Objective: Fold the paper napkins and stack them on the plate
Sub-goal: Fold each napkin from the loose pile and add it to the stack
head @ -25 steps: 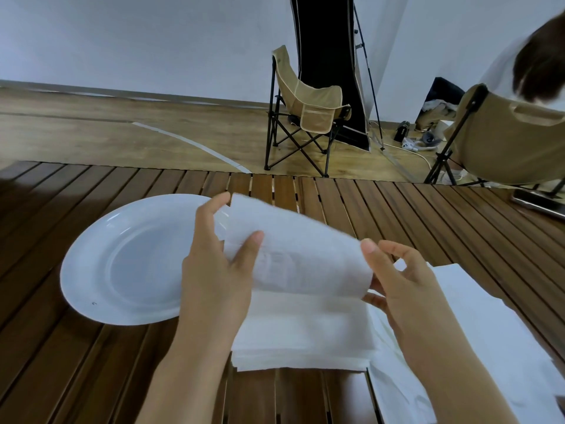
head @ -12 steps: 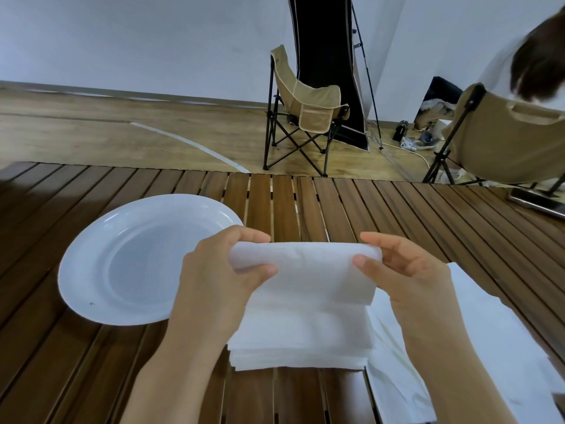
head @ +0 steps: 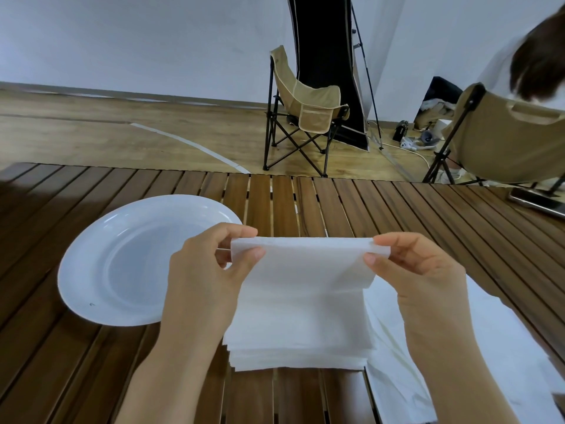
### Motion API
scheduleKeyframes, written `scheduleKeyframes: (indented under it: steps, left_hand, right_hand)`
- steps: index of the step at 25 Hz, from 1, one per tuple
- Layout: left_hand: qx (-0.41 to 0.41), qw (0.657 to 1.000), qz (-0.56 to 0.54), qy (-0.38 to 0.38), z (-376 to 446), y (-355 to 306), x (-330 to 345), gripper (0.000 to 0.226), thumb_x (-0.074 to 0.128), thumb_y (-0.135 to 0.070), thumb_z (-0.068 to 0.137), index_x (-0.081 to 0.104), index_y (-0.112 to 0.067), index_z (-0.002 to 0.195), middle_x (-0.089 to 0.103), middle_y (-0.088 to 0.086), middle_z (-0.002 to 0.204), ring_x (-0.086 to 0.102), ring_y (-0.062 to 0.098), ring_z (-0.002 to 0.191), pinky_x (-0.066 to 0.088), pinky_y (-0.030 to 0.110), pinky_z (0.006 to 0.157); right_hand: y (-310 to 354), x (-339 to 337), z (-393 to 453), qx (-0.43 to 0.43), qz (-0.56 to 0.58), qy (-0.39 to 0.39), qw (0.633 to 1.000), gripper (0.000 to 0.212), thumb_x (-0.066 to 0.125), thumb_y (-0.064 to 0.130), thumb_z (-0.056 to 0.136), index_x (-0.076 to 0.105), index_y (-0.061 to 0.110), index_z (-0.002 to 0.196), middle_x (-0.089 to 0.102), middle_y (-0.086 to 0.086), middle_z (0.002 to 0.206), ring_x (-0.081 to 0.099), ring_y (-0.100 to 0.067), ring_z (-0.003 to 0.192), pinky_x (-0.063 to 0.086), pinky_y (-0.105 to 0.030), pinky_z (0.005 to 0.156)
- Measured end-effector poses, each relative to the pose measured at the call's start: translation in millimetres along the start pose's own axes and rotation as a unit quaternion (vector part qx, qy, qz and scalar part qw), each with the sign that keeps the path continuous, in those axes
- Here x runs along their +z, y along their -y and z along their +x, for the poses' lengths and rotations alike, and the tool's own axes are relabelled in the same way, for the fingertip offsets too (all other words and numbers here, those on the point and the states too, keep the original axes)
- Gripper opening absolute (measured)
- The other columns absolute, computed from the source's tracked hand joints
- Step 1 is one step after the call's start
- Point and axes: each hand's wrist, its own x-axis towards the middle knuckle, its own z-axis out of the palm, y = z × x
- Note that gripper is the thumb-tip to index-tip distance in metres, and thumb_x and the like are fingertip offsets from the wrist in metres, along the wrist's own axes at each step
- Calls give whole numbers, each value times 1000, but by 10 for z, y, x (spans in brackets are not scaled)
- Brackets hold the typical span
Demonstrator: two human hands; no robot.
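Head view, looking down: the left hand (head: 204, 270) and right hand (head: 419, 270) each pinch a top corner of one napkin (head: 302, 264), its upper edge stretched level between them at mid-frame. Its lower part drapes onto the napkin stack (head: 299, 338) on the slatted desk (head: 351, 203). Just left of the stack, the plate (head: 101, 270) holds nothing, its right rim behind the left hand. Bare slats run toward the desk's far edge.
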Motion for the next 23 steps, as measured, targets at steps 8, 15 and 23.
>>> scheduleKeyframes:
  steps: [8,15,23]
  left_hand:
    - [26,999,25,-21,-6,-19,-16,9,66,-41,82,60,-45,76,58,-29,71,55,-6,77,33,6,63]
    - [4,998,-16,-53,32,-38,10,30,52,-53,82,62,-25,87,59,-10,86,55,8,80,43,17,64]
    - [-163,986,-32,-13,-32,-118,181,21,44,-38,96,49,-19,104,46,-14,81,47,6,70,30,15,54]
  right_hand:
    - [-15,3,12,-37,-104,-24,994,15,74,9,78,75,24,83,71,10,72,62,-1,70,45,-4,60]
    - [13,45,14,-46,-127,-23,991,8,63,23,88,69,22,84,64,7,91,59,-5,80,44,-16,65]
    - [-71,116,-46,163,-112,84,977,32,72,29,82,57,27,111,62,5,101,59,-13,94,45,-27,68]
